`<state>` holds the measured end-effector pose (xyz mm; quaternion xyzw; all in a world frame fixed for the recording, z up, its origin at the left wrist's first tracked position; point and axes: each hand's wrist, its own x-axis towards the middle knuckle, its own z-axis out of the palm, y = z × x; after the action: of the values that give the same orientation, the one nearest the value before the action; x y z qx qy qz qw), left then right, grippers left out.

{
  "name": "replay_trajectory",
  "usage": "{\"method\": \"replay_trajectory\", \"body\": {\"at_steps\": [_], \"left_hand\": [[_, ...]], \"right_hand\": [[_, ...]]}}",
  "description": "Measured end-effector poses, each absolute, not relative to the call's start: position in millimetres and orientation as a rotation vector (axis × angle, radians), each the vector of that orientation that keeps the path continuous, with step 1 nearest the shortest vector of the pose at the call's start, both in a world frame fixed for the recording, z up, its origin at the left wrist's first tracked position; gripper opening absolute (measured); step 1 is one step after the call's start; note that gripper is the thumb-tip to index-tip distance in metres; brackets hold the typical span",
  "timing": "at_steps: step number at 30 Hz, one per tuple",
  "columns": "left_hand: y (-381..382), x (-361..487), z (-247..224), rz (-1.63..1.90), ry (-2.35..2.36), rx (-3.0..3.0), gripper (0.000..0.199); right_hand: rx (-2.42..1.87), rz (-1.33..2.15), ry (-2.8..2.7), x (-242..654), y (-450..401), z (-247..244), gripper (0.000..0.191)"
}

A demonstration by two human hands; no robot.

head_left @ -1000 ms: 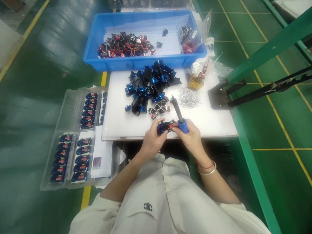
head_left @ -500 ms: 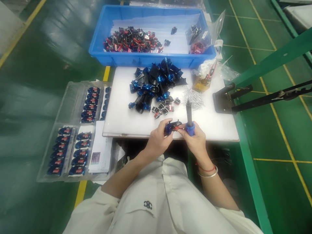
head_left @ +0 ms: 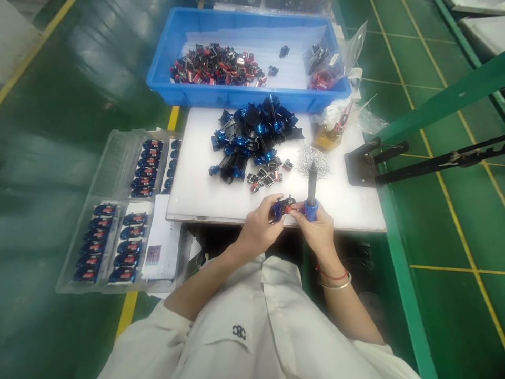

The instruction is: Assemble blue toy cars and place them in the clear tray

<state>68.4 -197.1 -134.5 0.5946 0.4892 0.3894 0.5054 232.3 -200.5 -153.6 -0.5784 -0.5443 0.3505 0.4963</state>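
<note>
Upright now, no longer tilted: blue-handled screwdriver, gripped by curled fingers of right hand; left hand closed around blue-and-red part, just above front edge of white table, right fingertips beside it

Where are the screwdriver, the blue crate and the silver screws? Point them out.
Screwdriver (head_left: pixel 310 211): head view, on the blue handle.
Blue crate (head_left: pixel 248 97): head view, on the front wall.
Silver screws (head_left: pixel 305 159): head view, on the left of the pile.

Blue plastic crate, clear tray of packed parts, white worktable, green floor
</note>
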Motion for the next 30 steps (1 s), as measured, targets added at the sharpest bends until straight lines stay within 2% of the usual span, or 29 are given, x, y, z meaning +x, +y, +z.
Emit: {"method": "replay_trajectory", "body": {"at_steps": [5,10,13,16,26,28,30], "left_hand": [[-193,60,-134,0.871,1.091,1.157,0.052],[-186,38,-135,0.776,0.797,1.016,0.067],[-184,33,-137,0.778,0.821,1.026,0.070],[-182,34,-141,0.792,0.936,1.144,0.063],[-171,31,-153,0.836,1.020,1.390,0.017],[-169,32,-152,0.914,0.995,1.433,0.015],[-168,34,-150,0.923,0.931,1.376,0.025]], "right_hand": [[-1.446,0.993,-1.327,236,-195,-149,0.038],[-1.441,1.119,-1.361,239,-189,-138,0.039],[-1.460,1.186,-1.365,237,-186,-133,0.042],[-1.463,1.256,-1.329,234,-184,-131,0.045],[-1.414,1.556,-1.161,230,-185,-128,0.041],[-1.379,1.623,-1.107,228,-185,-126,0.041],[-1.367,1.701,-1.046,227,-185,-125,0.044]]}}
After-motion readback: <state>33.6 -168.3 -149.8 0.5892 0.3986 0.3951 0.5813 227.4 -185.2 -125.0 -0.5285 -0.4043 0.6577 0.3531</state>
